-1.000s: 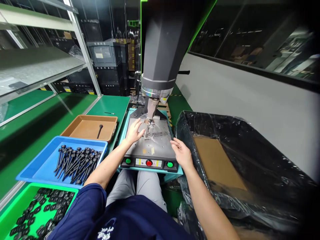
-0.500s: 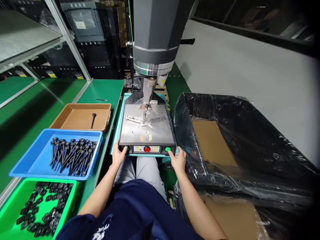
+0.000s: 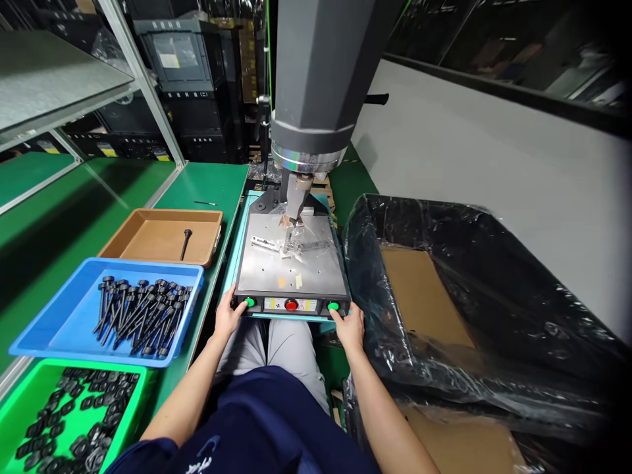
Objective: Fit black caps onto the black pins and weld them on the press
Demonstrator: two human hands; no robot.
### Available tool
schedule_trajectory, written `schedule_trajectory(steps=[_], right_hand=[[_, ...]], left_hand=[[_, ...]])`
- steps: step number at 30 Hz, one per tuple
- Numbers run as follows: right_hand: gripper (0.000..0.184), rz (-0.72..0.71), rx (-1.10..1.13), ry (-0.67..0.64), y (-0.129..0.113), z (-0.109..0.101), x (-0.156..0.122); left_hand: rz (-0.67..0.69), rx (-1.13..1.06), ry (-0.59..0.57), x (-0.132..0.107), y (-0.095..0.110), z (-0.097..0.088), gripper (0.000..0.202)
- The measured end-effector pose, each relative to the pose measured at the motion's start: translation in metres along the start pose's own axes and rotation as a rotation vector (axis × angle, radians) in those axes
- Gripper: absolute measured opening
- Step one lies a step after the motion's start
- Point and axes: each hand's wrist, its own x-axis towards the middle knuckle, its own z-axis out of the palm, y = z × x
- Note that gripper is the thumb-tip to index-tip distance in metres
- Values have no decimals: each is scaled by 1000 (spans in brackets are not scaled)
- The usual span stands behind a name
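Observation:
My left hand grips the left front corner of the press's control panel, its thumb beside the left green button. My right hand holds the right corner, thumb by the right green button. A red button sits between them. On the steel plate a small clear part lies under the horn of the grey press head; the horn's tip is at or just above it.
To my left are a blue tray of black long-stemmed pins, a green bin of small black parts and a brown tray with one pin. On the right stands a black-bag-lined carton. A metal shelf frame rises at left.
Both hands have come back from the steel plate and the part to the front corners of the control panel. Over the last half second they have hardly moved.

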Motion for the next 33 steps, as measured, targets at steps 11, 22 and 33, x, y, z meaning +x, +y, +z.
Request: schedule_trajectory(steps=[11,22,33], right_hand=[[83,-50,52,-27,9,5,-18],[87,-35,42,-57,7,7,-19],[91,30,18,-80,2,4,-21]], left_hand=[[-34,-2,58,-4,10,6,63],[-46,-56,57,-3,3,7,58],[-40,-107,55,-4,5,7,53]])
